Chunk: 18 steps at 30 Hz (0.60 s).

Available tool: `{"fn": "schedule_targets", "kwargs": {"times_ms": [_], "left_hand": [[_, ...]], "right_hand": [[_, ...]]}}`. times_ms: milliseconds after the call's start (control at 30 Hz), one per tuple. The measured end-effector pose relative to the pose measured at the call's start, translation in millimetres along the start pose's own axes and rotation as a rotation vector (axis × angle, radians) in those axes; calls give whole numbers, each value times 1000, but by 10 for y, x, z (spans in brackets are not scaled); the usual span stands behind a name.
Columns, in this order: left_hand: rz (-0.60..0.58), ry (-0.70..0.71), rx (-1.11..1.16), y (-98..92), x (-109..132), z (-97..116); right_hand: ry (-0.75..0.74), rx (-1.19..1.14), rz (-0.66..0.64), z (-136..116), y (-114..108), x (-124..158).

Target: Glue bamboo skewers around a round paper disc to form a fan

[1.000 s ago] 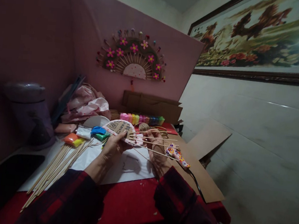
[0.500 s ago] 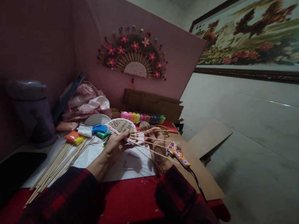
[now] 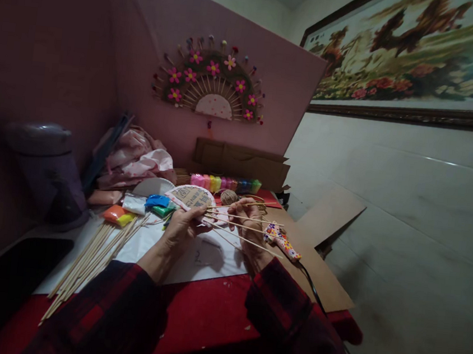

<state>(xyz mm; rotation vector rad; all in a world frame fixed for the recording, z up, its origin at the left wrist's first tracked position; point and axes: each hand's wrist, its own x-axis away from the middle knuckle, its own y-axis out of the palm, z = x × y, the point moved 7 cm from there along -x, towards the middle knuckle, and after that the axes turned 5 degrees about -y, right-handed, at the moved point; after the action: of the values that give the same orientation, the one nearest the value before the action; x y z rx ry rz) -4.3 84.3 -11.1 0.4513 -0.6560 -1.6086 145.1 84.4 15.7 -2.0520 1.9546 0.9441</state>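
My left hand (image 3: 176, 237) is closed on a rounded cardboard piece (image 3: 193, 197) with printed writing and a pink-and-white fabric edge, thumb on top near its right end. Several thin wooden sticks (image 3: 250, 241) fan out from that end towards the right. Among them is my right hand (image 3: 252, 223), its fingers curled around a stick; the exact grip is partly hidden by the sticks in front. Just right of that hand, a flower-patterned glue gun (image 3: 282, 241) with a black cord lies on brown cardboard.
Loose sticks (image 3: 88, 260) lie at the left on white paper (image 3: 193, 268). Behind are clay packets (image 3: 157, 202), a row of coloured clay (image 3: 225, 185) and a twine ball (image 3: 229, 197). A tumbler-like container (image 3: 46, 174) stands left. A decorated fan (image 3: 212, 84) hangs on the pink board.
The view has shifted very slightly. Both hands keep their hold on the cardboard piece and stick, with barely any movement of the fingers.
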Motion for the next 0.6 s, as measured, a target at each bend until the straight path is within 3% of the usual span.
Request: {"fn": "schedule_targets", "kwargs": {"times_ms": [133,600], "left_hand": [[12,5,15,2,4,10],[-14,-20,-23,71,53,16]], "right_hand": [[-22,-23,50,-23,-50,-7],[-18,87,-86,-59,139,90]]}}
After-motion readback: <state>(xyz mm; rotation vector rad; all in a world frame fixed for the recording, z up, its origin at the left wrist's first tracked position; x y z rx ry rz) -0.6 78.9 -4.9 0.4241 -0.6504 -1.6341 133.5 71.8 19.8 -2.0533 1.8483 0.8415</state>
